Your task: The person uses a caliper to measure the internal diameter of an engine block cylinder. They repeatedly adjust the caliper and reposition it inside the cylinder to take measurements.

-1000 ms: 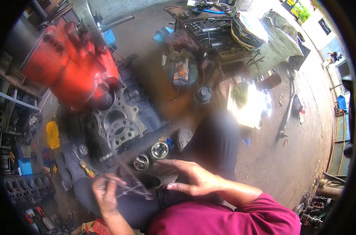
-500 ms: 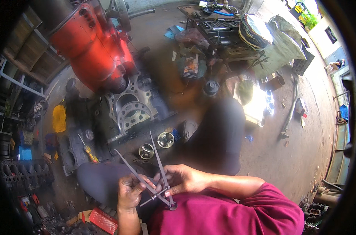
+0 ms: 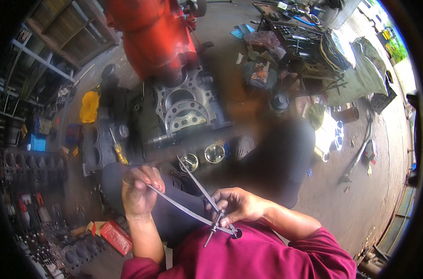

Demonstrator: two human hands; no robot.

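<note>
A pair of metal spring dividers (image 3: 196, 182) lies across my lap, its two long pointed legs spread apart. My right hand (image 3: 239, 204) grips it by the adjusting screw, close to the round spring end. The fingers of my left hand (image 3: 144, 188) are pinched on the tip of the nearer leg. The other leg points away from me, its tip overlapping a round piston-like part (image 3: 189, 162) on the floor. Beside that part sits a second one (image 3: 214, 153).
Ahead stands a red machine (image 3: 151, 42) over an engine block (image 3: 204, 88), with a curved, holed metal plate (image 3: 188, 114) on it. A screwdriver (image 3: 120, 151) and yellow cloth (image 3: 88, 107) are at left. A tool tray (image 3: 297, 39) is far right, a red box (image 3: 116, 237) near left.
My left hand has shifted from the leg near the screw out to its tip. The dividers have turned, with that leg lying flatter. The whole view has swung left.
</note>
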